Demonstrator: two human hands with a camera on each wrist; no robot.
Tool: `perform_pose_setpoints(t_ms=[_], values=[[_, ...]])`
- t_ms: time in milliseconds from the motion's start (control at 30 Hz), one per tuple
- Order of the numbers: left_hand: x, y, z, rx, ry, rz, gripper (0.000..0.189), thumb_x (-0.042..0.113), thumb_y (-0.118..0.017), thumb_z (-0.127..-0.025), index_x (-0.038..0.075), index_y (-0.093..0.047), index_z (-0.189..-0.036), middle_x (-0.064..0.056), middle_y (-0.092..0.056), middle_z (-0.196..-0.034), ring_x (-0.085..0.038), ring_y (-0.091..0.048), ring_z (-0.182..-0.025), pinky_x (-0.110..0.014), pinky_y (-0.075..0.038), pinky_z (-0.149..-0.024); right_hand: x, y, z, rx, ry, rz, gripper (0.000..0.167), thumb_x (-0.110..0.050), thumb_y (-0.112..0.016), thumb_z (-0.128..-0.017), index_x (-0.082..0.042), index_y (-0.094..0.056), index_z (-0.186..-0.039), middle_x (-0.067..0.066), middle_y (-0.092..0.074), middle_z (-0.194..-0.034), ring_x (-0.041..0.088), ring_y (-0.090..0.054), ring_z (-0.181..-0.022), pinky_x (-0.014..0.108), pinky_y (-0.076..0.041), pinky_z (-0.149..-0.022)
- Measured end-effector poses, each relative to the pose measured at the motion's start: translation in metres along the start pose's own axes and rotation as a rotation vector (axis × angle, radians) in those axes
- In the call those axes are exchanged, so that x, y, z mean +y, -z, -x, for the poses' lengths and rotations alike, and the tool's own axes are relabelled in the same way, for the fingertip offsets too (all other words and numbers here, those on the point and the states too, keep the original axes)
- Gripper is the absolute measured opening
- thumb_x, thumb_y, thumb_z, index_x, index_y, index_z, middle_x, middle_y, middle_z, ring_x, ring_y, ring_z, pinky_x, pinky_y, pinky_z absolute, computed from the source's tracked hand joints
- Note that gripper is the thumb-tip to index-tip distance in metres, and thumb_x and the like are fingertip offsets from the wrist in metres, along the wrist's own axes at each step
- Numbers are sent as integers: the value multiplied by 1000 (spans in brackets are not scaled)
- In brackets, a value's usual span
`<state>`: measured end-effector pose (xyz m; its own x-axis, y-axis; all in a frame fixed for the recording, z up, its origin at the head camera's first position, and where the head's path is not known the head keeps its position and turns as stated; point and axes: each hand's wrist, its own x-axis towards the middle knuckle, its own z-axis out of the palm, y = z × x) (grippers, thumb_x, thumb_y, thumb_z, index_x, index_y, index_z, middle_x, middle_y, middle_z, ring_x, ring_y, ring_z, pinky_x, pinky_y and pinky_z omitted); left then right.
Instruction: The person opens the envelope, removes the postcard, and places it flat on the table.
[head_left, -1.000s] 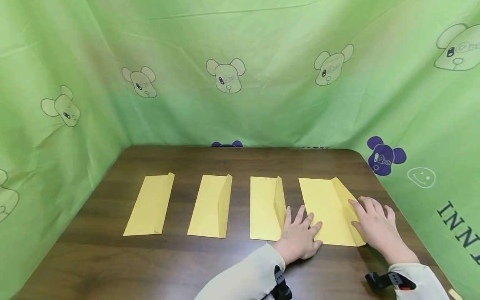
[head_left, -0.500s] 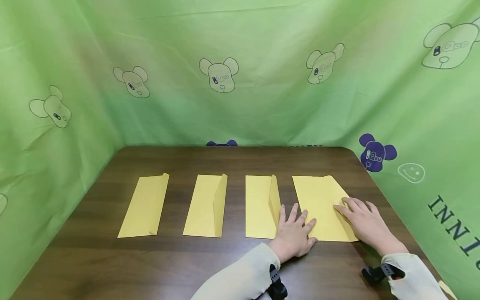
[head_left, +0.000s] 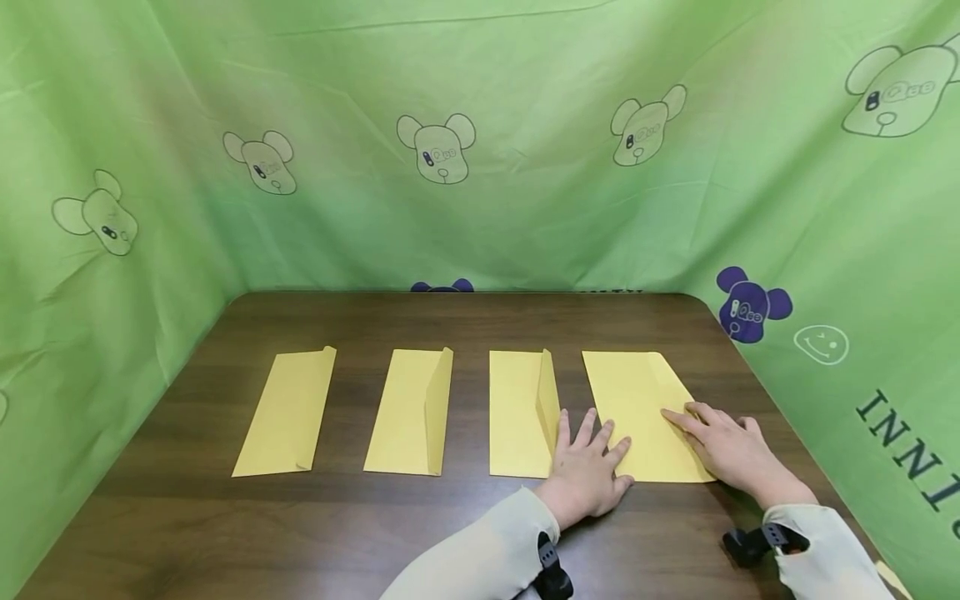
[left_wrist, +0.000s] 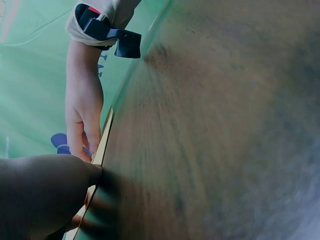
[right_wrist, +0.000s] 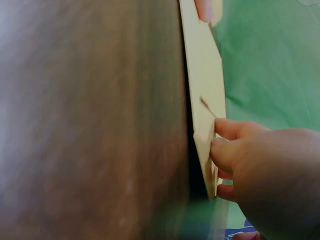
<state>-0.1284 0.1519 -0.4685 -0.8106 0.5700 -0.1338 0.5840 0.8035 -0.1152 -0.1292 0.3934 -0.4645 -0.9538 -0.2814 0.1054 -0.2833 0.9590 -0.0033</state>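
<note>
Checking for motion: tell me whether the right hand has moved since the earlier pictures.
Yes: in the head view, against the table's far right corner, the right hand has moved slightly left, its fingers farther over the rightmost yellow sheet.

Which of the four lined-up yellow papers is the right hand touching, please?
The row's rightmost paper: the right hand touches its right side; the other three lie farther left.

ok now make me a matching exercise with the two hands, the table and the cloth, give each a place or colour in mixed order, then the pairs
1 left hand
2 right hand
3 table
4 cloth

a green, behind the papers
b right side of the rightmost yellow paper
c brown, under the papers
d left side of the rightmost yellow paper

Pairs: 1-d, 2-b, 3-c, 4-a
</note>
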Motion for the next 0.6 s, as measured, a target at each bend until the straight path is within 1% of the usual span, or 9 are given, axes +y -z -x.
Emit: perform_pose_setpoints(t_ms=[133,400,600], values=[[0,2,1,8,-3,3,55,66,-24,-100,52,-22,-153,19,-18,-162,-14,-3,-152,-53,2,-118,2,0,-2,-18,-18,-42,38,-14,-63,-93,-12,-62,-131,25,-55,-123,45,-57,-107,62,-38,-73],[1,3,-1,2,1,-5,55,67,-23,-100,53,-21,-153,19,-18,-162,-14,-2,-152,-53,4,-118,3,9,-6,-113,-60,-98,42,-25,-62,-97,-12,-59,-137,29,-53,-127,46,-52,-111,65,-36,-75],[4,4,1,-13,20,-35,57,67,-20,-100,51,-17,-154,14,-18,-163,-15,-1,-152,-51,6,-118,1,13,-8,-173,-102,-157,52,-33,-62,-96,-8,-54,-141,29,-49,-130,48,-49,-115,64,-36,-75]])
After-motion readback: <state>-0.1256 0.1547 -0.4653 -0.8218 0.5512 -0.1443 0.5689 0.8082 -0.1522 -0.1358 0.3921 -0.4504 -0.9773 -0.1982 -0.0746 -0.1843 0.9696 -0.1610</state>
